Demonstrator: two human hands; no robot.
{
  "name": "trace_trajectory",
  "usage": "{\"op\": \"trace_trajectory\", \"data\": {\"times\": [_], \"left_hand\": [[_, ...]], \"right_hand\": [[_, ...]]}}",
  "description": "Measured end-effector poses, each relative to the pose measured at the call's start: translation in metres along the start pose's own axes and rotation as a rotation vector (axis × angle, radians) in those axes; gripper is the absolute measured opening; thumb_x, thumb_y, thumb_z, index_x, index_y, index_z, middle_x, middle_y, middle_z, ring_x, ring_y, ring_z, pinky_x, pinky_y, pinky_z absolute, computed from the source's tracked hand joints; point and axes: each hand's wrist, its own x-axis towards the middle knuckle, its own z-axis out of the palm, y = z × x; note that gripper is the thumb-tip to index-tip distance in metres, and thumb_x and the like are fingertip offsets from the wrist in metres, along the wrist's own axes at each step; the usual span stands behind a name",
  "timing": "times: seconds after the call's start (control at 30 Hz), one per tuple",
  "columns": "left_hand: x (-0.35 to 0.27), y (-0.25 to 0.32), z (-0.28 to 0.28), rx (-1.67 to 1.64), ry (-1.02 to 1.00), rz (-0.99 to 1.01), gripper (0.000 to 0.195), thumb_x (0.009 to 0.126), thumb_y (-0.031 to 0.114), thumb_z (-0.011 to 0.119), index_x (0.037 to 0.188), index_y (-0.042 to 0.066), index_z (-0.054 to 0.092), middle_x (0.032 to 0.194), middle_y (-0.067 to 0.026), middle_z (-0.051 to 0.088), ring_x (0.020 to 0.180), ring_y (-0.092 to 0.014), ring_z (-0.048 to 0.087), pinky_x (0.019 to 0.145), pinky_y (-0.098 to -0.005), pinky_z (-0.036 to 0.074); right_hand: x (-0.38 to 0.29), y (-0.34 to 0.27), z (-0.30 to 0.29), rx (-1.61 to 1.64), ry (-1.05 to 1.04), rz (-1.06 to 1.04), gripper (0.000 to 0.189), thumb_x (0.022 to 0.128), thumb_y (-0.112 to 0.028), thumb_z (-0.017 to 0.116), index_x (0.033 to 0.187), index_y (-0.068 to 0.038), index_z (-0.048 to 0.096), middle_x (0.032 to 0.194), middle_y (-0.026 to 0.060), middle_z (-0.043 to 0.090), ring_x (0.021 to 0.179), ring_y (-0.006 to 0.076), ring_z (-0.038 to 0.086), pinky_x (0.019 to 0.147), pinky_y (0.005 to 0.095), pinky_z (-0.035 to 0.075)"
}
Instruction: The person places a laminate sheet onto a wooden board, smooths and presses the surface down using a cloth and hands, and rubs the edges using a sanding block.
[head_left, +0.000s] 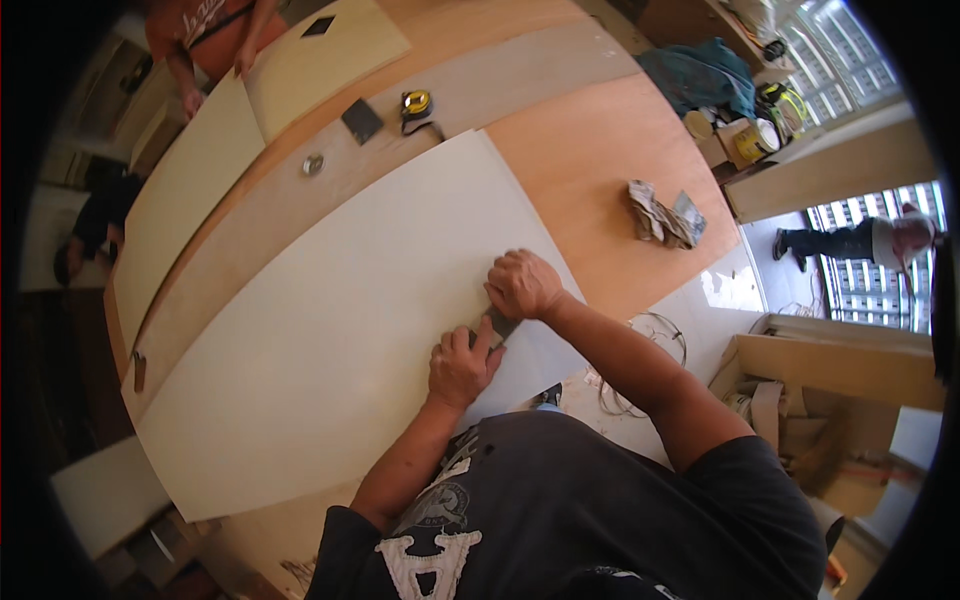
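A large white sheet panel lies before me on the worktable. Near its right end, both hands press on a small dark grey flat block. My right hand has its fingers curled over the block's far end. At the near end is my left hand, its index finger laid along the top and its thumb against the side. The fingers hide much of the block, so its exact kind is unclear.
A tape measure, a black rectangular sheet and a small round object lie beyond the panel. Crumpled paper sits to the right. Across the table, another person's hands touch a cream panel. Cable lies on the floor.
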Motion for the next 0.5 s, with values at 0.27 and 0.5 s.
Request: {"op": "trace_trajectory", "data": {"times": [0.27, 0.5], "left_hand": [[0.097, -0.117, 0.011, 0.056, 0.067, -0.004, 0.055, 0.084, 0.043, 0.075, 0.130, 0.014, 0.065, 0.093, -0.0102, 0.056, 0.081, -0.030, 0.061, 0.062, -0.0429, 0.055], [0.178, -0.202, 0.016, 0.058, 0.065, 0.064, 0.055, 0.084, 0.045, 0.075, 0.131, 0.018, 0.065, 0.093, -0.0085, 0.059, 0.084, -0.029, 0.064, 0.067, -0.0425, 0.057]], "right_hand": [[0.139, 0.053, 0.031, -0.078, 0.112, -0.026, 0.022, 0.083, -0.021, 0.065, 0.065, -0.009, 0.061, 0.075, 0.0122, 0.067, 0.077, 0.0334, 0.066, 0.075, 0.0437, 0.052], [0.220, 0.094, 0.044, -0.171, 0.149, 0.102, 0.026, 0.087, -0.026, 0.061, 0.070, -0.007, 0.066, 0.081, 0.0146, 0.070, 0.082, 0.0358, 0.068, 0.077, 0.0466, 0.055]]}}
